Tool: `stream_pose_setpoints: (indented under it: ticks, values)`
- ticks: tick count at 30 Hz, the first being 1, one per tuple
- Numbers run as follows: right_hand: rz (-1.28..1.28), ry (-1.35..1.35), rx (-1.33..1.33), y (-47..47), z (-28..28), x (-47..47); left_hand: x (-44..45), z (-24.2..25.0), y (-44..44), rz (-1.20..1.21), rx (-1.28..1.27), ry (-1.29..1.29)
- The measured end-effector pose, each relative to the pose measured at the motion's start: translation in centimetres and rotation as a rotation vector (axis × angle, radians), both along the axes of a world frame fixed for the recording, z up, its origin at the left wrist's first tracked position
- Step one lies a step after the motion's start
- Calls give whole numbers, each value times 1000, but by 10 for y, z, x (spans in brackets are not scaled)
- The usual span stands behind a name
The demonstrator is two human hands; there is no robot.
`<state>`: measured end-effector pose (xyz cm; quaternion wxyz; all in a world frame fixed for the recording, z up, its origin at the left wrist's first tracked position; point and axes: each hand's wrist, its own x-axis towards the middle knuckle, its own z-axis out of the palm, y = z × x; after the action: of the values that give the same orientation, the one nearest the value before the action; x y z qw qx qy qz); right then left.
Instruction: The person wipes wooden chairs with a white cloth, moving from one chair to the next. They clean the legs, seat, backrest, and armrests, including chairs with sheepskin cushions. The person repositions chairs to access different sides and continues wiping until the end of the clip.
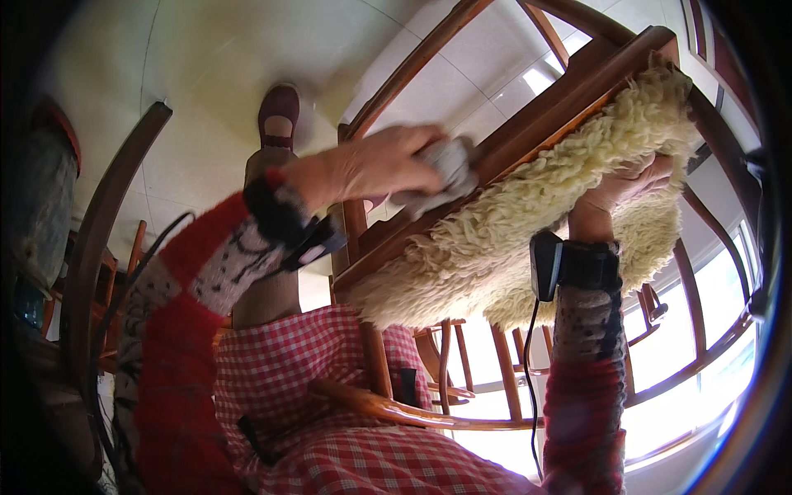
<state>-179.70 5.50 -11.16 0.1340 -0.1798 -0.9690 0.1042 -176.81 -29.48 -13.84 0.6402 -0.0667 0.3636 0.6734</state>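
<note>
My left hand (377, 162) grips a crumpled grey cloth (450, 170), blurred, against the brown wooden seat edge (526, 133) of a chair with spindles. A cream, long-pile fleece seat cover (495, 241) lies along that edge, partly lifted or folded. Toward its right end, my right hand (634, 179) has its fingers curled into the pile; the fingertips are partly hidden. Each wrist wears a black strap with a small device.
The chair's curved rail (433, 421) crosses in front of the red checked apron (297, 371). More wooden furniture, a curved dark wooden piece (111, 204) and a grey container with a red rim (40, 198) stand left. A black cable hangs by each forearm. My shoe (279, 114) rests on the tiled floor.
</note>
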Motion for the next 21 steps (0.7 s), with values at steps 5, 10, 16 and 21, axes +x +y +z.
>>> stream_pose_setpoints:
  ticks: [5,10,16,21]
  values:
    - [13,-54,79,18,-1,-2,91,11,-45,-80,-11,-247]
    - [31,-45,0,25,0,1,150,-23,-71,-45,-228,103]
    - [19,-91,-112,20,6,-6,165,-139,-49,-139,-507,850]
    - [36,-77,-115,19,7,-5,194,-173,-22,-478,-526,818]
